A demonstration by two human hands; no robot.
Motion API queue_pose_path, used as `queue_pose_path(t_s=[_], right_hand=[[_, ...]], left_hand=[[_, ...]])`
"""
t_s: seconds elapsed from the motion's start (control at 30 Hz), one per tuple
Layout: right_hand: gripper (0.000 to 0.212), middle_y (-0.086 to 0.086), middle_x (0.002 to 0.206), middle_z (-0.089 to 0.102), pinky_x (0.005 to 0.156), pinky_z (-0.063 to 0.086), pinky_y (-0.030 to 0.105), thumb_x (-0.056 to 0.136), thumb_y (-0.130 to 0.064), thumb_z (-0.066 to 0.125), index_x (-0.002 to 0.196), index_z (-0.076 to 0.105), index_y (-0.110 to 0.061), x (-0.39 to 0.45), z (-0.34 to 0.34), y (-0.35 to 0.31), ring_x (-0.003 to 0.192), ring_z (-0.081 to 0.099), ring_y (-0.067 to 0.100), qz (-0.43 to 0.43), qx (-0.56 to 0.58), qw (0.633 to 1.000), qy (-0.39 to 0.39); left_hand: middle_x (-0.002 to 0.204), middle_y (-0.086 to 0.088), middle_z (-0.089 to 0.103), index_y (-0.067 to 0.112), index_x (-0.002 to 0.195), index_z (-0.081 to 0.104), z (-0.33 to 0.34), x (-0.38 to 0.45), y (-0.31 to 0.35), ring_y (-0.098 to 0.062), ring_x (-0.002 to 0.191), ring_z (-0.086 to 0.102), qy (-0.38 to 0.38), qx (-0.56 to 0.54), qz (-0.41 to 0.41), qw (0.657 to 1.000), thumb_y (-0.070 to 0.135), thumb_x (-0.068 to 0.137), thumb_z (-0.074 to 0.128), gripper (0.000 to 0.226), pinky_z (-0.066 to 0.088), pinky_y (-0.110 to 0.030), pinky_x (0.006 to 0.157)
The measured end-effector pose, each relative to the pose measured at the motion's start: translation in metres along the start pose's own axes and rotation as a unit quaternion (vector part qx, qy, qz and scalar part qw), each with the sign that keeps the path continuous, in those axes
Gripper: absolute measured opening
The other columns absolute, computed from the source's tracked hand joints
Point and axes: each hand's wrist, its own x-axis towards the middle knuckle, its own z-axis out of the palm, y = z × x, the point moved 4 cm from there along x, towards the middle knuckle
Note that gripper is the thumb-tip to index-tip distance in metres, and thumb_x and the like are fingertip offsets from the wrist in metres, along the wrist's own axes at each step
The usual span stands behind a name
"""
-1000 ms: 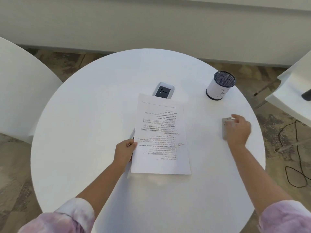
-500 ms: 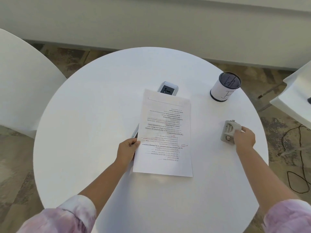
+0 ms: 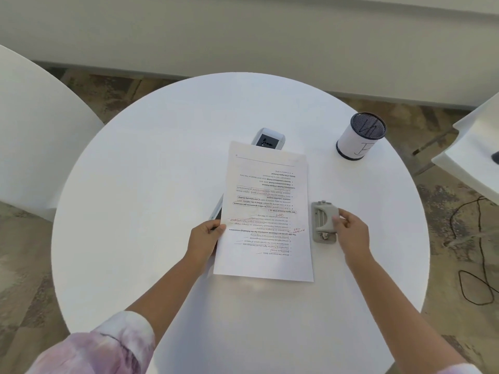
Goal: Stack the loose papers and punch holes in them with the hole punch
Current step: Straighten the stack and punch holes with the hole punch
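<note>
A stack of printed papers [image 3: 267,211] with red pen marks is held a little above the round white table [image 3: 162,171], text upside down to me. My left hand [image 3: 204,238] grips the stack's left edge, thumb on top. A grey hole punch [image 3: 324,221] sits on the table right beside the stack's right edge. My right hand [image 3: 351,233] grips the punch from its right side, thumb on the lever.
A power socket box [image 3: 268,138] sits behind the papers' far edge. A white mesh pen cup [image 3: 360,139] stands at the back right. White chairs flank the table at left [image 3: 32,130] and right [image 3: 475,157]. A black cable [image 3: 480,252] lies on the floor.
My right hand has slid the hole punch left across the table, from near the right rim to the papers' right edge. My left hand keeps its hold on the stack.
</note>
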Motion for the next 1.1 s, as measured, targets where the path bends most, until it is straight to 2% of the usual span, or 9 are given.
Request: queue_pose_path(t_s=[0.1,0.23,0.4,0.53,0.63,0.8,0.97,1.1], right_hand=[[0.027,0.001,0.073,0.059,0.072,0.04,0.027,0.091,-0.015,0.054,0.116,0.062,-0.015,-0.004,0.006,0.002,0.077,0.054,0.019,0.0,0.013,1.0,-0.004],[0.027,0.007,0.08,0.061,0.072,0.041,0.027,0.09,-0.015,0.054,0.116,0.062,-0.016,-0.006,0.01,0.003,0.077,0.055,0.019,0.001,0.014,1.0,-0.007],[0.027,0.005,0.077,0.061,0.073,0.043,0.028,0.09,-0.014,0.055,0.116,0.062,-0.015,-0.006,0.011,0.004,0.076,0.055,0.019,0.0,0.027,1.0,-0.013],[0.027,-0.008,0.066,0.058,0.065,0.042,0.025,0.09,-0.014,0.054,0.116,0.062,-0.016,-0.006,0.011,0.003,0.071,0.054,0.016,-0.013,0.018,1.0,-0.013],[0.027,-0.006,0.068,0.058,0.066,0.041,0.025,0.091,-0.015,0.054,0.117,0.061,-0.015,-0.006,0.011,0.001,0.074,0.054,0.017,-0.016,0.01,1.0,-0.018],[0.027,-0.011,0.068,0.058,0.065,0.042,0.023,0.091,-0.014,0.055,0.117,0.061,-0.015,-0.007,0.012,0.0,0.072,0.053,0.016,-0.016,0.016,0.999,-0.025],[0.027,-0.012,0.067,0.057,0.059,0.04,0.02,0.09,-0.016,0.055,0.116,0.062,-0.017,-0.011,0.018,-0.002,0.07,0.054,0.014,-0.016,0.012,0.999,-0.026],[0.026,-0.004,0.072,0.061,0.057,0.038,0.019,0.09,-0.018,0.056,0.115,0.062,-0.018,-0.014,0.021,-0.005,0.069,0.054,0.015,-0.022,-0.001,0.999,-0.024]], left_hand=[[0.075,-0.001,0.067,0.008,0.097,0.066,0.002,-0.002,0.0,-0.003,0.046,0.06,-0.002,-0.014,-0.003,1.0,0.007,0.091,0.054,0.014,0.046,-0.015,0.041],[0.076,-0.001,0.067,0.007,0.096,0.067,0.004,-0.002,0.002,-0.002,0.045,0.06,-0.002,-0.004,0.001,1.0,0.006,0.091,0.054,0.014,0.045,-0.015,0.041],[0.076,-0.001,0.068,0.007,0.096,0.067,0.003,-0.002,0.002,-0.003,0.048,0.061,-0.01,0.008,0.005,1.0,0.009,0.091,0.055,0.013,0.048,-0.017,0.044],[0.077,-0.003,0.068,0.007,0.098,0.067,0.003,-0.002,0.001,-0.004,0.048,0.061,-0.016,0.0,-0.001,1.0,0.009,0.091,0.054,0.014,0.048,-0.017,0.043],[0.072,0.0,0.068,0.006,0.098,0.066,0.003,-0.002,0.002,-0.004,0.047,0.06,-0.017,-0.013,-0.003,1.0,0.007,0.091,0.054,0.014,0.046,-0.016,0.042],[0.081,-0.004,0.068,0.007,0.1,0.066,0.004,0.0,0.002,-0.016,0.062,0.06,-0.017,0.006,-0.006,1.0,0.009,0.091,0.055,0.015,0.05,-0.021,0.049],[0.08,-0.002,0.069,0.01,0.096,0.067,0.004,-0.001,0.001,-0.01,0.057,0.064,-0.011,-0.006,-0.009,1.0,0.008,0.091,0.055,0.014,0.051,-0.02,0.049],[0.087,-0.008,0.069,0.009,0.098,0.067,0.008,-0.001,-0.001,-0.02,0.068,0.06,-0.027,-0.006,-0.017,0.999,0.009,0.091,0.054,0.015,0.048,-0.028,0.062]])
